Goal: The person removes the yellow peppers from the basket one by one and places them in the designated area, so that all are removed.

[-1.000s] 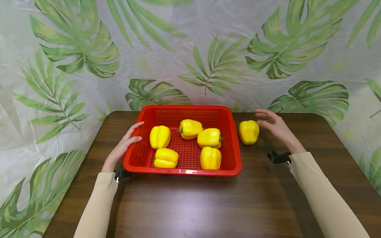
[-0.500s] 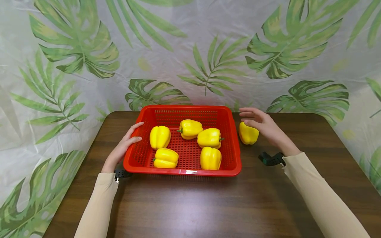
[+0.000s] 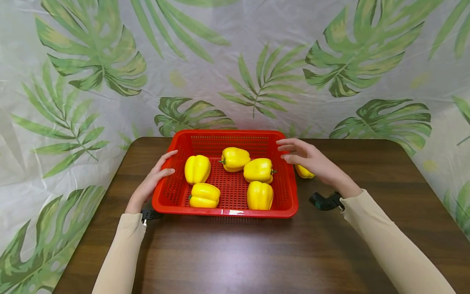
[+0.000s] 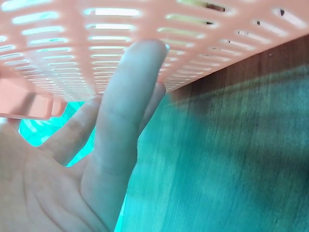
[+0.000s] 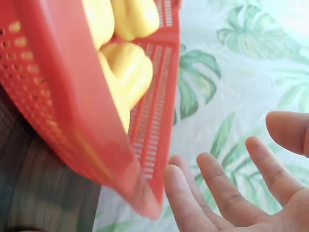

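Observation:
A red perforated plastic basket [image 3: 225,212] stands on the table with several yellow bell peppers inside, one bell pepper [image 3: 197,169] at its left. My left hand [image 3: 149,183] lies along the basket's left side. In the left wrist view its extended fingers [image 4: 123,106] touch the slotted outer wall. My right hand [image 3: 312,161] is at the basket's right rim, fingers spread and holding nothing; the right wrist view shows a gap between the fingers [image 5: 224,188] and the basket. Another bell pepper [image 3: 304,172] lies on the table right of the basket, mostly hidden beneath this hand.
The basket stands near the back edge of the dark wooden table [image 3: 235,253]. Behind the table hangs a pale leaf-print cloth [image 3: 279,24]. Each wrist wears a black strap [image 3: 326,201].
My right hand has moved left, passing over the loose bell pepper to the basket's right rim. The pepper has become mostly covered. The left hand and basket stay put.

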Demonstrator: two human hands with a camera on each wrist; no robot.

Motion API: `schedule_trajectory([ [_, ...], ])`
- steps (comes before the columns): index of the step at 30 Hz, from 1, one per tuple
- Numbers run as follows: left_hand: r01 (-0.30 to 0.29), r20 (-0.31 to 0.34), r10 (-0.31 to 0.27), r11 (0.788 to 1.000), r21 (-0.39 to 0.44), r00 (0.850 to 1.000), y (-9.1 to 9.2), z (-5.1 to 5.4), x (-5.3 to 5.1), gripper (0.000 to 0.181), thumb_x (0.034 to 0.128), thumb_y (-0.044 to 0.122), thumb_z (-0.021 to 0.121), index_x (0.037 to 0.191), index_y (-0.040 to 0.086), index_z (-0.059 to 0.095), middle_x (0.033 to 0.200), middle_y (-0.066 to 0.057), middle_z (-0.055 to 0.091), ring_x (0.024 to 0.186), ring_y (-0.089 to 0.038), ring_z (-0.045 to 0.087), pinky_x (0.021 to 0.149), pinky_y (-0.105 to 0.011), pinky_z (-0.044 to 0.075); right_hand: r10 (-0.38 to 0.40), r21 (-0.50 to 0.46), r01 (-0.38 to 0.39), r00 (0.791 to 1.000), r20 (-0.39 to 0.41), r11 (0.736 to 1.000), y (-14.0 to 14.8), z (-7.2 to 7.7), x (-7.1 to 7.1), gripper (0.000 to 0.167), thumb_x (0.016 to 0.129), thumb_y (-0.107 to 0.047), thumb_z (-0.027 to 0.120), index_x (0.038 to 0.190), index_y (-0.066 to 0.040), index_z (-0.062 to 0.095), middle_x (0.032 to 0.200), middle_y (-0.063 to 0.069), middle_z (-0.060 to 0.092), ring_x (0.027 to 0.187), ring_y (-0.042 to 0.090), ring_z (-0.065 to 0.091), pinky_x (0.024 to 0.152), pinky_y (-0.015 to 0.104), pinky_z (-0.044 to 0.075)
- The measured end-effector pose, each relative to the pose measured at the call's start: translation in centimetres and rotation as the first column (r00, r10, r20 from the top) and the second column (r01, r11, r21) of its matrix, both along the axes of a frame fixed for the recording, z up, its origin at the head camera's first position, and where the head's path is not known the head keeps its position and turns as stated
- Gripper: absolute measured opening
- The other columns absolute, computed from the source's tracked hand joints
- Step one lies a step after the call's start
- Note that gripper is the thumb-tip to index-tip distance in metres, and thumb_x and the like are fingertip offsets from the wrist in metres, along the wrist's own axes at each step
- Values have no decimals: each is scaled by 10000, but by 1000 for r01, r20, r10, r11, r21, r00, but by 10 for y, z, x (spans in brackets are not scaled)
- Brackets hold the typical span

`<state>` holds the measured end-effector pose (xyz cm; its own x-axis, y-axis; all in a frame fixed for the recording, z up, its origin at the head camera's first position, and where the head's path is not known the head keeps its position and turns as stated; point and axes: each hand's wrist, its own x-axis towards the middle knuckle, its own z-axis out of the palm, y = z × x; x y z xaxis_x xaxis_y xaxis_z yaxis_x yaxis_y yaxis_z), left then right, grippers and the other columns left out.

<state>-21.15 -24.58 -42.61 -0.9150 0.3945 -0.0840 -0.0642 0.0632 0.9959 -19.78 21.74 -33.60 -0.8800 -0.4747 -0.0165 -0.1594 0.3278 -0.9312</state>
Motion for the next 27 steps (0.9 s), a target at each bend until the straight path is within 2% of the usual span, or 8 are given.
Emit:
schedule_trajectory([
  [5,3,-4,-3,1000,2,1000,0,0,0,590,998,156,426,1522,247,170,1476,-184,235,1187,-471,453,837,-465,508,53,16,-53,998,26,998,-10,0,4,452,969,-146,543,1398,-65,427,1345,168,471,1151,324,546,966,492,426],
  [12,3,0,-3,1000,2,1000,0,0,0,588,999,158,423,1522,255,172,1474,-188,236,1184,-475,453,836,-464,509,112,39,-114,992,64,993,-23,-2,7,431,963,-122,540,1378,-67,441,1360,242,430,1156,432,505,960,546,412],
  [17,-1,1,1,1000,-6,1000,0,0,0,583,998,155,421,1518,261,180,1472,-183,240,1182,-462,460,836,-452,512,143,104,-150,987,76,983,-29,-2,11,430,968,-142,539,1376,-53,438,1341,250,442,1149,410,506,950,531,424],
  [22,-4,4,4,1000,-6,1000,0,0,0,586,998,156,423,1521,255,177,1475,-179,241,1186,-459,458,838,-451,512,189,163,-205,976,111,965,-34,-7,11,442,973,-152,537,1374,-5,424,1321,262,456,1092,386,559,948,485,444],
  [27,-3,5,3,1000,-11,1000,0,0,0,586,998,162,425,1520,260,178,1475,-172,242,1185,-458,458,840,-450,511,219,267,-242,969,111,933,-38,-8,14,446,963,-196,555,1358,-14,457,1305,243,490,1114,355,541,954,492,433],
])
